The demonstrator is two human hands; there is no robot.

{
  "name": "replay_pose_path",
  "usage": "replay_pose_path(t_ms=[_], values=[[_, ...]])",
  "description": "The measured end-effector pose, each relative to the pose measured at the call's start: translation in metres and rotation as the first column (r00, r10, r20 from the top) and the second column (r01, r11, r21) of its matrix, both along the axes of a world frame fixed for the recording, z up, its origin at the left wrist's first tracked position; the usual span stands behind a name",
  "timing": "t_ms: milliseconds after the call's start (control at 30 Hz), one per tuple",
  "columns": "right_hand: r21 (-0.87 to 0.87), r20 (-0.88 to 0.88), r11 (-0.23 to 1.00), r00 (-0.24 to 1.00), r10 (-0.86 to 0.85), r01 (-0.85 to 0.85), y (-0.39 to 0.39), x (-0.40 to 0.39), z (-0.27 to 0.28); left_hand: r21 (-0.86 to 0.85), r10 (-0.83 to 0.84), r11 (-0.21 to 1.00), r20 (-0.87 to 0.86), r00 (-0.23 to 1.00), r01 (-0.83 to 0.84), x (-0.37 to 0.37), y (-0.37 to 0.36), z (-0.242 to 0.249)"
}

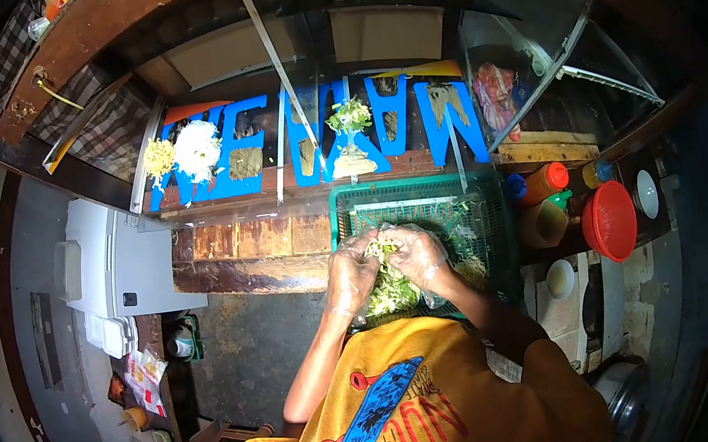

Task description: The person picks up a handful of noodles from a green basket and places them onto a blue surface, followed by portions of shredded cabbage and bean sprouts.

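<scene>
My left hand (353, 272) and my right hand (417, 255) are close together at the front of a green plastic crate (418, 182). Clear plastic, which looks like thin gloves, covers both. Fingers of each hand are curled around pale green shredded vegetables (380, 251) at the top of a heap. More of the heap (392, 293) lies below, between my wrists, with clear plastic around its edge. My fingertips are partly hidden among the shreds. Another small pile of pale shreds (471, 270) sits in the crate beside my right wrist.
Behind glass, a blue-lettered shelf holds a white shredded heap (197, 150), a yellowish heap (159, 157) and leafy greens (349, 116). To the right stand an orange-lidded container (547, 181), a red basin (609, 222) and a white bowl (561, 279). A white cabinet (105, 258) is on the left.
</scene>
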State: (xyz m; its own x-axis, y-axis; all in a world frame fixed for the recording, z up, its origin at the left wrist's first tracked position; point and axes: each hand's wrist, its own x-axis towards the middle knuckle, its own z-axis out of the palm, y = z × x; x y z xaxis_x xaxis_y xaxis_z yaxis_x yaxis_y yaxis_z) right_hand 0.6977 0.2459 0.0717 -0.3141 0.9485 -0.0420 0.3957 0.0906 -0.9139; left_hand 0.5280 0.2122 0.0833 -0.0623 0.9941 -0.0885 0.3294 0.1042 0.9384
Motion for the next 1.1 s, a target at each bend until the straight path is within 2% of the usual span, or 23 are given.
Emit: replay_pose_path(t_ms=[100, 167, 300, 400, 500, 633, 700, 800, 833, 900, 1000, 1100], values=[[0.011, 0.014, 1.000, 1.000, -0.017, 0.016, 0.006, -0.001, 0.009, 0.077, -0.011, 0.997, -0.082, 0.997, 0.017, -0.001, 0.008, 0.004], [0.012, -0.002, 1.000, 1.000, -0.012, 0.012, 0.012, -0.003, 0.013, 0.160, 0.022, 0.987, 0.013, 1.000, -0.023, -0.001, 0.014, 0.002], [-0.015, 0.025, 0.999, 0.999, -0.034, 0.034, 0.022, -0.007, 0.043, 0.093, 0.026, 0.995, 0.012, 1.000, -0.027, -0.003, 0.024, 0.026], [0.058, -0.022, 0.997, 0.999, -0.040, 0.041, 0.033, -0.009, 0.044, 0.079, 0.025, 0.997, 0.007, 1.000, -0.025, -0.004, 0.033, 0.042], [0.124, 0.004, 0.991, 0.999, -0.054, 0.054, 0.042, -0.011, 0.056, 0.189, 0.044, 0.981, -0.013, 0.999, -0.041, -0.006, 0.045, 0.035], [0.238, 0.004, 0.969, 0.997, -0.073, 0.070, 0.056, -0.020, 0.064, 0.226, 0.052, 0.973, -0.015, 0.999, -0.048, -0.011, 0.059, 0.040], [0.225, 0.006, 0.972, 0.997, -0.077, 0.073, 0.061, -0.023, 0.073, 0.281, 0.059, 0.960, -0.128, 0.990, -0.020, -0.015, 0.067, 0.047], [0.242, -0.012, 0.968, 0.997, -0.070, 0.071, 0.074, -0.029, 0.075, 0.274, 0.050, 0.961, -0.089, 0.995, -0.023, -0.020, 0.080, 0.052], [0.250, -0.011, 0.966, 0.998, -0.062, 0.063, 0.078, -0.030, 0.075, 0.348, 0.062, 0.937, -0.124, 0.990, -0.015, -0.021, 0.085, 0.051], [0.264, -0.010, 0.963, 0.998, -0.056, 0.056, 0.086, -0.032, 0.075, 0.352, 0.066, 0.936, -0.108, 0.992, -0.024, -0.022, 0.092, 0.053], [0.299, -0.078, 0.952, 0.996, -0.045, 0.067, 0.100, -0.035, 0.074, 0.365, 0.078, 0.930, -0.100, 0.992, -0.037, -0.023, 0.105, 0.058], [0.283, -0.014, 0.959, 1.000, -0.026, 0.029, 0.117, -0.036, 0.076, 0.417, 0.094, 0.909, -0.143, 0.985, -0.027, -0.024, 0.120, 0.059]])
